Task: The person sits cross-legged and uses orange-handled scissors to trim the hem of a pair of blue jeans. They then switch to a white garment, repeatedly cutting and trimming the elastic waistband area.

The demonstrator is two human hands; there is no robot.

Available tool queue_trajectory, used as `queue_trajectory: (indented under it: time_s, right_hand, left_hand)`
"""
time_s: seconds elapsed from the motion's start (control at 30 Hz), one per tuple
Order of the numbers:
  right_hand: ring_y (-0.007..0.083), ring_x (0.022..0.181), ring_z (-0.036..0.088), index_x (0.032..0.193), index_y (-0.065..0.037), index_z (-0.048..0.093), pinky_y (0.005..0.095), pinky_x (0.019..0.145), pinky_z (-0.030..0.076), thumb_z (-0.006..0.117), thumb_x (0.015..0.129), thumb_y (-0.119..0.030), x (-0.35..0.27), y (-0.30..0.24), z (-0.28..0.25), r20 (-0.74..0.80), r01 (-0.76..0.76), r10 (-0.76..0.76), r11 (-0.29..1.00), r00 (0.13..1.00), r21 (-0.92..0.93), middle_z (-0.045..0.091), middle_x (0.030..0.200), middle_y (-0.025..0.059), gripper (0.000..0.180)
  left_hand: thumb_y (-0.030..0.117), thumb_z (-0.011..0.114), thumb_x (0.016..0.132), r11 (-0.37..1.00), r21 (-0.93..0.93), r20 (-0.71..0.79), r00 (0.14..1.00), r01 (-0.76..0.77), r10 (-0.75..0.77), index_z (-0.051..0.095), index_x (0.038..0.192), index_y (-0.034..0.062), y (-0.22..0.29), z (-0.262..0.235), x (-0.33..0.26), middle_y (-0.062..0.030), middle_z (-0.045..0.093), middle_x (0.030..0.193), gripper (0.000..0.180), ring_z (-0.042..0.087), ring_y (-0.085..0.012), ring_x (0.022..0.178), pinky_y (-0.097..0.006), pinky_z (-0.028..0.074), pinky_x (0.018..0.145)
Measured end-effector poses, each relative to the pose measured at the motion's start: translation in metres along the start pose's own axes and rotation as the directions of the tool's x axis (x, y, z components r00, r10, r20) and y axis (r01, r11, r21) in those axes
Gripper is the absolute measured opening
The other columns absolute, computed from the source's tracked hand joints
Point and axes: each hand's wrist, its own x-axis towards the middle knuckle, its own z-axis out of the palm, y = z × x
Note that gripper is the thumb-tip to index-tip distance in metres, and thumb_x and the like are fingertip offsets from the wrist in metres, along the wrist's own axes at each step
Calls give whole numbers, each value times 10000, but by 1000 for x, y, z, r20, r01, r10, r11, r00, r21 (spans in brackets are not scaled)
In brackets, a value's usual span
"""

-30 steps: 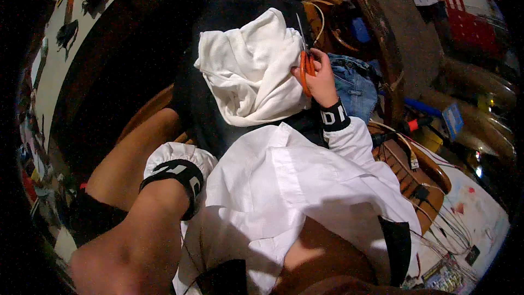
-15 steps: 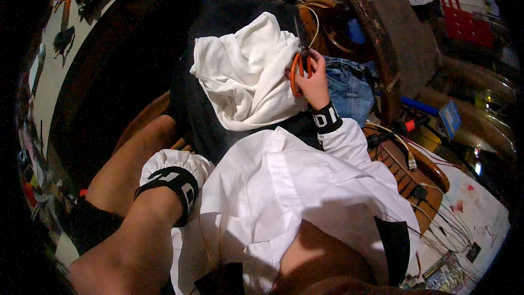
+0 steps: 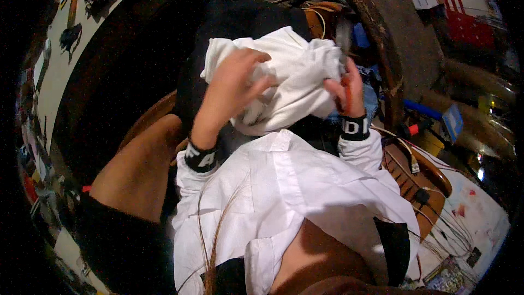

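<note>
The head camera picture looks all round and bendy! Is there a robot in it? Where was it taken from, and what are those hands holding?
No robot here, just a person using two bare hands. The camera is worn on the person's head and looks down, so you see nearly what they see. Its very wide lens makes straight edges bend.

The left hand reaches over a crumpled white cloth with its fingers apart; I can't tell how firmly it touches, if at all. The right hand, at the cloth's right edge, holds orange-handled scissors, which look blurry here. The cloth lies on something black, and blue denim shows beside the right hand. The big white shape below is the person's shirt.
</note>
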Motion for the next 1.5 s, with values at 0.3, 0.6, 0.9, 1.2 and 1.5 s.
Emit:
queue_trajectory:
  time_s: [0.3,0.6,0.9,1.2,1.5]
  right_hand:
    - [92,613,499,1121,-6,493,221,544,411,593,837,-120,3,-46,-3,-290,81,-147,970,946,-229,520,735,18,322]
    - [137,897,540,1253,-40,370,301,765,455,685,795,-248,-6,34,14,-138,-187,148,922,979,-340,539,1005,69,593]
    - [152,832,596,1146,-10,401,256,739,472,699,742,-48,12,44,32,-183,-112,46,922,982,-372,619,956,119,504]
    - [225,963,550,1066,-12,542,357,849,438,598,765,-134,-18,-38,-73,-364,292,-323,946,874,-137,555,1082,118,330]
    - [240,1058,504,1131,-8,535,374,904,402,563,820,-251,-55,-103,-196,-479,441,-839,543,258,-714,531,1152,147,395]
  left_hand:
    - [18,631,661,943,333,-46,999,17,-1,554,1027,56,-19,79,-11,-136,526,1066,376,484,-321,1034,-376,421,874]
    - [6,599,651,963,240,-30,991,-120,131,550,832,36,-24,77,-3,-119,524,797,189,511,-320,789,-403,428,705]
    - [63,651,671,976,183,36,993,-116,112,546,815,40,-26,86,-3,-105,545,819,179,524,-308,822,-398,430,718]
    - [197,676,738,943,301,-135,986,139,-102,545,827,27,-13,86,4,-141,540,779,232,526,-341,744,-409,441,672]
    - [108,548,886,541,-841,-400,702,-25,-589,563,1038,3,-48,-13,-26,-48,594,986,185,564,-121,877,-241,466,767]
